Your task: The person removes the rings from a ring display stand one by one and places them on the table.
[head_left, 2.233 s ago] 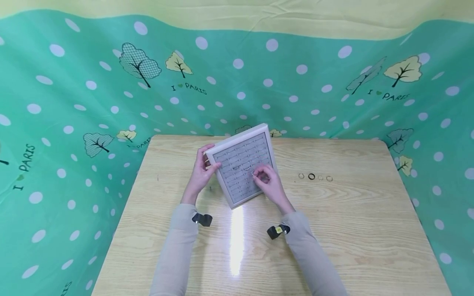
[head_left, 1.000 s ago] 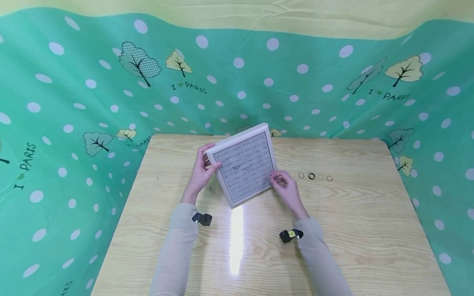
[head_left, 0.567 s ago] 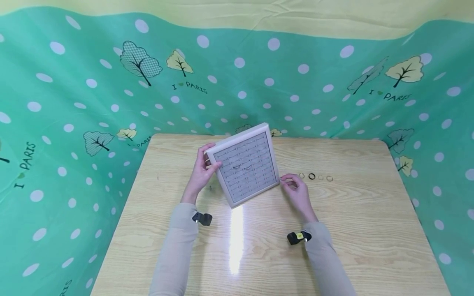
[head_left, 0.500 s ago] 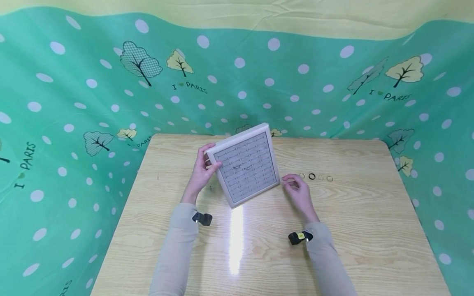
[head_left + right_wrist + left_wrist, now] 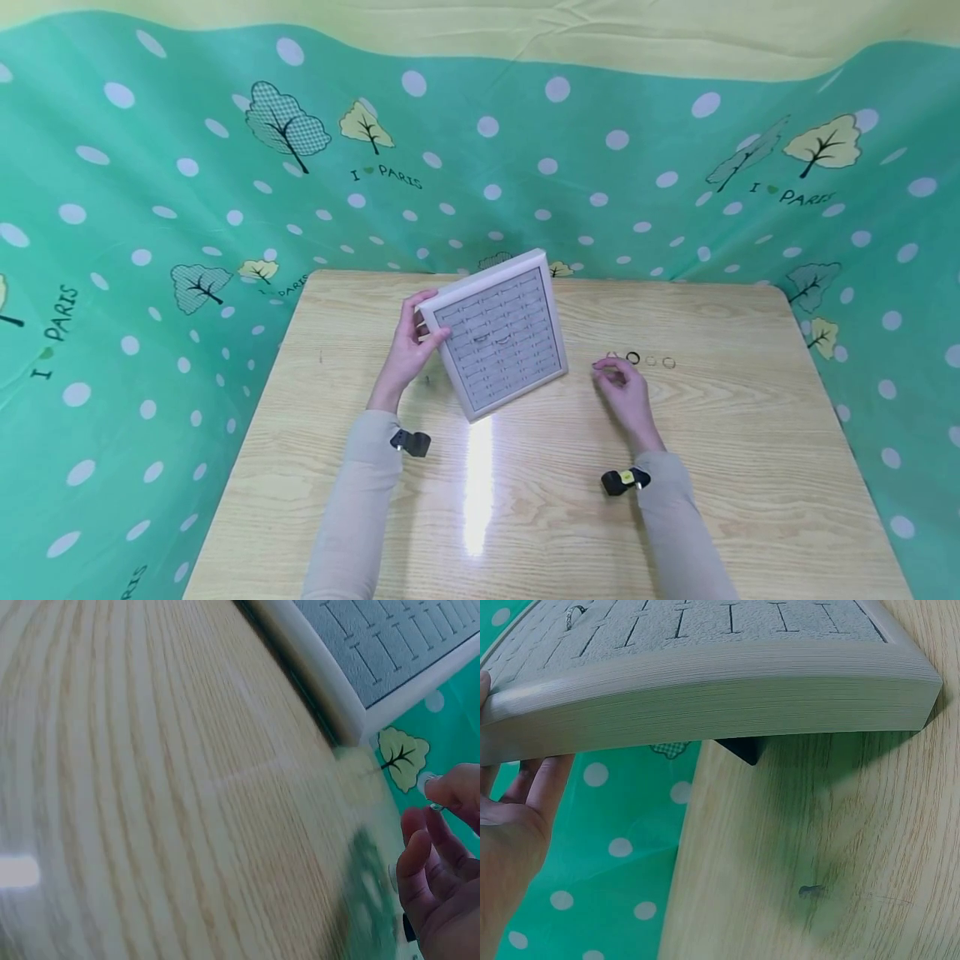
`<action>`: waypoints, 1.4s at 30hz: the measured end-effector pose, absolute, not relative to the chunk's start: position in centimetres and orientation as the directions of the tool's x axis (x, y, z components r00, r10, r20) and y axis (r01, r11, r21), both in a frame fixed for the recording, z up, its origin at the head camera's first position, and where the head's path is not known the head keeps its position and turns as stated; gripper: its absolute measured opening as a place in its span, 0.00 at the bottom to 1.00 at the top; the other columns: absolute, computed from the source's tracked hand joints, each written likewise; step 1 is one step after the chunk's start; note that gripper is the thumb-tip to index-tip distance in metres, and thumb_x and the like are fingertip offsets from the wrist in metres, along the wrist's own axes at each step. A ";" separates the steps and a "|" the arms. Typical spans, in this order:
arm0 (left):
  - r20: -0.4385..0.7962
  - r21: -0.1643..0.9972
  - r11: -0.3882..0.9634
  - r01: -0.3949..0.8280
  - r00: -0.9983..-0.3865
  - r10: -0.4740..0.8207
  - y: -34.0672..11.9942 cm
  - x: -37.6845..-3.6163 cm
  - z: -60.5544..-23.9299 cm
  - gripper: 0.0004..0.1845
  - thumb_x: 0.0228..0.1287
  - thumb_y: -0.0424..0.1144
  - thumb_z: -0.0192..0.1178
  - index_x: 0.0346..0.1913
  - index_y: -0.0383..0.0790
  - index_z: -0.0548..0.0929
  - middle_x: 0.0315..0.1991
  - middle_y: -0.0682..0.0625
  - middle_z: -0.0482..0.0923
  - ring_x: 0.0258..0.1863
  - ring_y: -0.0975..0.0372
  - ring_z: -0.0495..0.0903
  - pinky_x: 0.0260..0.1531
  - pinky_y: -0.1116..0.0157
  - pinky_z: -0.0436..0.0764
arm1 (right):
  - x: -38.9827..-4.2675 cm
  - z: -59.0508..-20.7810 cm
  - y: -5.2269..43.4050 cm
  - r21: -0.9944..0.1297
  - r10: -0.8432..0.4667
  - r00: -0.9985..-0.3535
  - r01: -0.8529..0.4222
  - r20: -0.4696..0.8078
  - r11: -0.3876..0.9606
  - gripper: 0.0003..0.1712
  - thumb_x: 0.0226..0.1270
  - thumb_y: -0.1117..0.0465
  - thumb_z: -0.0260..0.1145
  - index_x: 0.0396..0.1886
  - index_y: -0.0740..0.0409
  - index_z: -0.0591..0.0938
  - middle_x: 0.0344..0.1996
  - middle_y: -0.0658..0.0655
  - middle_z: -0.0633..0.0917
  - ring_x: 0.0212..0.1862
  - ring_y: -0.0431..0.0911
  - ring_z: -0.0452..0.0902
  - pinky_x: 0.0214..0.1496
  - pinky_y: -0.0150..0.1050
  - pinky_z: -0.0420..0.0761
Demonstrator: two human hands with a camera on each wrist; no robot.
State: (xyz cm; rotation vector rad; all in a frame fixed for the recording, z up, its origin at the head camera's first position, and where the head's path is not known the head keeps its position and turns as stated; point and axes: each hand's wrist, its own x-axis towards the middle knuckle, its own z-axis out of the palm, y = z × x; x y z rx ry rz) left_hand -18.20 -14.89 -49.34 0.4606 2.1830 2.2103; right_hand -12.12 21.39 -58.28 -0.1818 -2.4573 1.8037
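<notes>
My left hand grips the upper left corner of a white-framed ring display tray, thumb on the front and fingers behind. The tray stands tilted up, its grey padded face full of slots. Two rings, one a silver ring, sit in the slots near the middle. My right hand, right of the tray, pinches a small ring between thumb and finger, as the right wrist view shows. Just beyond that hand, a row of rings lies on the table, among them a black ring and a silver ring.
The wooden table carries a bright light reflection in front of the tray. A green dotted cloth hangs behind and at both sides. A small dark mark shows on the table left of the tray.
My right hand has drawn away from the tray's face to the right with the ring in its pinch, coming close to the row of rings. My left hand and the tray have stayed put.
</notes>
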 end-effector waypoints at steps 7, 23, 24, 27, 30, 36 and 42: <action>0.183 0.983 -0.044 0.178 -0.959 0.215 -14.9 -18.1 -48.8 0.32 0.64 0.21 0.57 0.68 0.37 0.58 0.53 0.32 0.72 0.41 0.52 0.79 0.39 0.58 0.85 | -11.7 -57.1 22.1 -0.936 0.145 -0.989 0.022 0.031 0.352 0.11 0.64 0.72 0.65 0.44 0.73 0.79 0.49 0.69 0.77 0.40 0.47 0.77 0.41 0.22 0.75; 0.187 0.982 -0.057 0.179 -0.957 0.224 -14.7 -17.9 -48.3 0.32 0.63 0.19 0.56 0.67 0.34 0.57 0.52 0.38 0.74 0.42 0.53 0.78 0.40 0.60 0.85 | -12.3 -59.6 24.2 -0.869 0.173 -0.983 0.029 0.065 0.494 0.08 0.62 0.72 0.66 0.41 0.67 0.83 0.42 0.62 0.78 0.34 0.43 0.71 0.34 0.24 0.72; 0.187 0.982 -0.061 0.177 -0.957 0.223 -14.8 -18.1 -48.6 0.32 0.63 0.19 0.56 0.68 0.35 0.57 0.52 0.38 0.74 0.42 0.52 0.78 0.40 0.60 0.85 | -12.3 -59.6 24.2 -0.863 0.176 -0.982 0.030 0.069 0.505 0.07 0.61 0.71 0.66 0.40 0.67 0.83 0.41 0.62 0.78 0.33 0.43 0.71 0.33 0.25 0.71; 0.184 0.983 -0.062 0.175 -0.960 0.213 -14.9 -18.3 -49.2 0.33 0.63 0.20 0.57 0.68 0.37 0.58 0.52 0.39 0.74 0.42 0.52 0.79 0.39 0.60 0.85 | -12.4 -59.9 24.2 -0.846 0.182 -0.981 0.036 0.073 0.533 0.07 0.61 0.72 0.67 0.39 0.68 0.84 0.38 0.62 0.77 0.32 0.43 0.70 0.32 0.26 0.70; 0.190 0.982 -0.059 0.181 -0.960 0.208 -14.9 -18.3 -49.5 0.33 0.63 0.22 0.58 0.68 0.39 0.58 0.52 0.38 0.74 0.41 0.52 0.79 0.39 0.60 0.85 | -12.4 -60.2 24.3 -0.831 0.189 -0.980 0.053 0.064 0.554 0.06 0.61 0.72 0.66 0.38 0.68 0.84 0.38 0.62 0.77 0.32 0.43 0.70 0.31 0.25 0.70; 0.198 0.980 -0.053 0.191 -0.957 0.213 -14.9 -18.3 -49.5 0.32 0.64 0.23 0.58 0.68 0.40 0.59 0.52 0.36 0.74 0.41 0.53 0.79 0.39 0.59 0.85 | -12.4 -60.4 24.4 -0.830 0.195 -0.979 0.058 0.062 0.555 0.06 0.62 0.73 0.66 0.39 0.69 0.84 0.38 0.62 0.77 0.32 0.44 0.70 0.30 0.24 0.70; 0.183 0.983 -0.055 0.175 -0.959 0.215 -15.0 -18.4 -49.5 0.33 0.64 0.22 0.58 0.69 0.38 0.57 0.53 0.36 0.73 0.42 0.51 0.79 0.38 0.60 0.85 | -12.2 -60.5 24.3 -0.842 0.206 -0.976 0.050 0.074 0.537 0.06 0.61 0.73 0.66 0.38 0.68 0.84 0.38 0.61 0.77 0.32 0.42 0.70 0.31 0.23 0.69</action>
